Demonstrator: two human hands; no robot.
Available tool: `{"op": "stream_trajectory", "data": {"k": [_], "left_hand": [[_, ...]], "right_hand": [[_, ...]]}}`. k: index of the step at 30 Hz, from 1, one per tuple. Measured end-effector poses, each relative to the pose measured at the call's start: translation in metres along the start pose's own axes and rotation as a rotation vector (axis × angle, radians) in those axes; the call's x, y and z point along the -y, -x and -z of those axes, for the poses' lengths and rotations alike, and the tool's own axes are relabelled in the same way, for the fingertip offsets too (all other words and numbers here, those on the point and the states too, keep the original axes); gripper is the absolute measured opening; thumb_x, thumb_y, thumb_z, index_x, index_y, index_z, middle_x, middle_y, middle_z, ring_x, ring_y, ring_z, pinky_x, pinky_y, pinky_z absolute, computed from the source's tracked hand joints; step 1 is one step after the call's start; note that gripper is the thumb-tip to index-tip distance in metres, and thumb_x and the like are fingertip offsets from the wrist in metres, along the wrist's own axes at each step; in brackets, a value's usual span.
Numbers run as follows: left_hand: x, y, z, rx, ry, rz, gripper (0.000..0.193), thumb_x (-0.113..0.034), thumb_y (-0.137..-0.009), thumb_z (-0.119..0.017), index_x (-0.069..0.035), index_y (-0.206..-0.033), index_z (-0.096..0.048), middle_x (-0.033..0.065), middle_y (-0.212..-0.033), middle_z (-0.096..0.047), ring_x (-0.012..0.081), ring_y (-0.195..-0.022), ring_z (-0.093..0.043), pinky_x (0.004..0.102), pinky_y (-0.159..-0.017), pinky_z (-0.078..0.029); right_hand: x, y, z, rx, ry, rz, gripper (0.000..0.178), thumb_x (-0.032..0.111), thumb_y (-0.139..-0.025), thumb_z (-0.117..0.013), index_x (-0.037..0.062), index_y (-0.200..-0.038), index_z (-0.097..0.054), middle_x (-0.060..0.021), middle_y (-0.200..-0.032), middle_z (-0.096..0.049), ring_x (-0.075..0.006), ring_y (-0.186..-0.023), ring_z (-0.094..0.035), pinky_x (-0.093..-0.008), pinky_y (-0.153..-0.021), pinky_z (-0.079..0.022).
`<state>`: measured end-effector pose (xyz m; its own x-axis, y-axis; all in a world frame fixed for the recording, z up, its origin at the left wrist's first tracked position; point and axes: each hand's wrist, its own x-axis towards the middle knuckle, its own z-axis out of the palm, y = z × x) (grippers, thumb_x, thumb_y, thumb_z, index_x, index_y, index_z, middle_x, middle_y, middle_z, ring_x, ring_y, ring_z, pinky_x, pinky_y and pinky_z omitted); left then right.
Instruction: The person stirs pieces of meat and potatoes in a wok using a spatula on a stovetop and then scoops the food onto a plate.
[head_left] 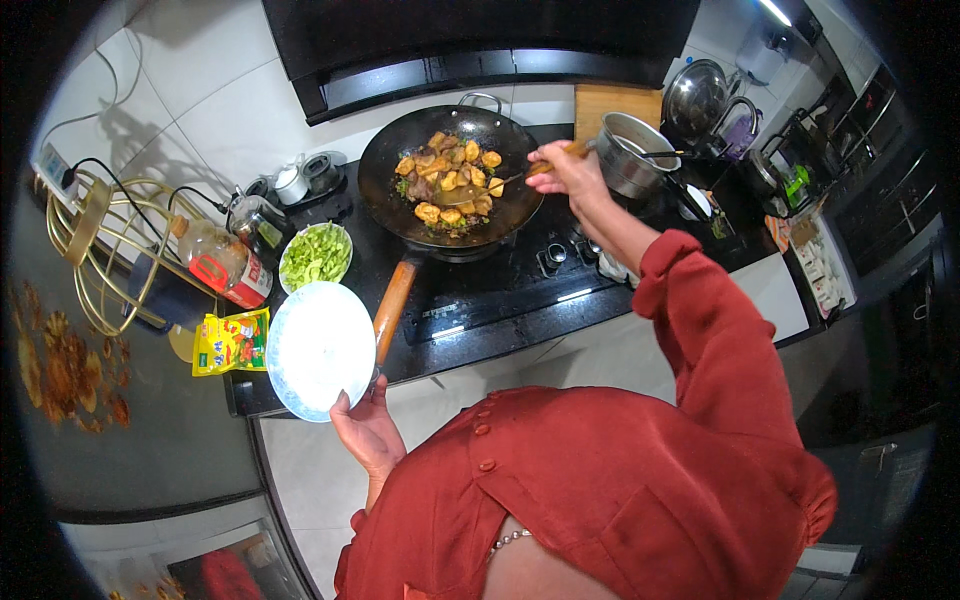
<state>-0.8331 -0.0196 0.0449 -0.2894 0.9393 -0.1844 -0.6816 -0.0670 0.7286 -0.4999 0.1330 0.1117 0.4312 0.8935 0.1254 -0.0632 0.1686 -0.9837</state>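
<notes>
Your left hand (368,430) was closed on the near rim of a round white plate (320,345), with the thumb on the edge. You had this plate at the near left of the wok (520,212), just beside its wooden handle (396,300); whether they touched, I cannot tell. Your right hand (570,172) was closed around the handle of a spatula (512,180), whose metal end lay among the food in the wok. This food (450,180) was of browned pieces and yellow-orange chunks with some green bits, gathered in the middle. The wok stood on the cooktop of the black surface (470,290). On the left of it you had a bowl of chopped green vegetable (316,255), and nearer, a yellow packet (230,342). On the right, a metal pot (632,155) stood near your right hand.
</notes>
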Motion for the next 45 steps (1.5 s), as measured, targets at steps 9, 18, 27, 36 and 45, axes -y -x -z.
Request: {"op": "stream_trajectory", "data": {"k": [9, 18, 27, 36, 45], "left_hand": [[0.001, 0.001, 0.002, 0.005, 0.017, 0.006, 0.048, -0.026, -0.08, -0.045, -0.003, -0.121, -0.034, 0.0107, -0.109, -0.049, 0.0198, -0.092, -0.051, 0.0334, -0.077, -0.045], [0.002, -0.001, 0.001, 0.001, 0.017, 0.012, 0.046, -0.025, -0.08, -0.043, -0.003, -0.12, -0.035, 0.0103, -0.11, -0.048, 0.0194, -0.094, -0.049, 0.0339, -0.079, -0.044], [0.002, 0.002, 0.001, 0.022, 0.011, -0.004, 0.045, -0.026, -0.081, -0.042, -0.002, -0.119, -0.036, 0.0107, -0.11, -0.048, 0.0192, -0.094, -0.049, 0.0338, -0.08, -0.043], [0.003, -0.001, 0.003, 0.007, -0.01, -0.009, 0.046, -0.027, -0.08, -0.043, -0.004, -0.12, -0.037, 0.0104, -0.11, -0.049, 0.0198, -0.095, -0.049, 0.034, -0.081, -0.042], [0.004, 0.002, 0.002, -0.01, 0.02, 0.004, 0.047, -0.026, -0.08, -0.043, -0.003, -0.12, -0.036, 0.01, -0.11, -0.049, 0.0197, -0.094, -0.049, 0.0337, -0.08, -0.042]], "right_hand": [[0.049, 0.003, 0.001, -0.018, 0.132, 0.172, 0.017, 0.018, -0.074, -0.057, 0.002, -0.075, -0.06, -0.0083, -0.073, -0.063, -0.0129, -0.05, -0.06, -0.0202, -0.045, -0.047], [-0.022, 0.004, -0.002, 0.103, 0.187, 0.156, 0.016, 0.018, -0.076, -0.058, 0.0024, -0.077, -0.061, -0.003, -0.063, -0.059, -0.0128, -0.05, -0.06, -0.0208, -0.044, -0.045], [0.023, -0.008, 0.003, -0.002, 0.156, 0.278, 0.016, 0.019, -0.079, -0.056, 0.0036, -0.08, -0.059, -0.0087, -0.082, -0.063, -0.0112, -0.055, -0.06, -0.0201, -0.05, -0.047], [-0.017, 0.009, 0.013, -0.009, 0.045, 0.169, 0.016, 0.018, -0.077, -0.057, 0.0016, -0.079, -0.059, -0.0077, -0.076, -0.063, -0.0126, -0.05, -0.06, -0.0209, -0.045, -0.046], [-0.012, 0.037, 0.041, -0.059, 0.133, 0.134, 0.018, 0.019, -0.078, -0.056, 0.0021, -0.082, -0.06, -0.0077, -0.079, -0.063, -0.013, -0.054, -0.061, -0.0208, -0.047, -0.046]]}}
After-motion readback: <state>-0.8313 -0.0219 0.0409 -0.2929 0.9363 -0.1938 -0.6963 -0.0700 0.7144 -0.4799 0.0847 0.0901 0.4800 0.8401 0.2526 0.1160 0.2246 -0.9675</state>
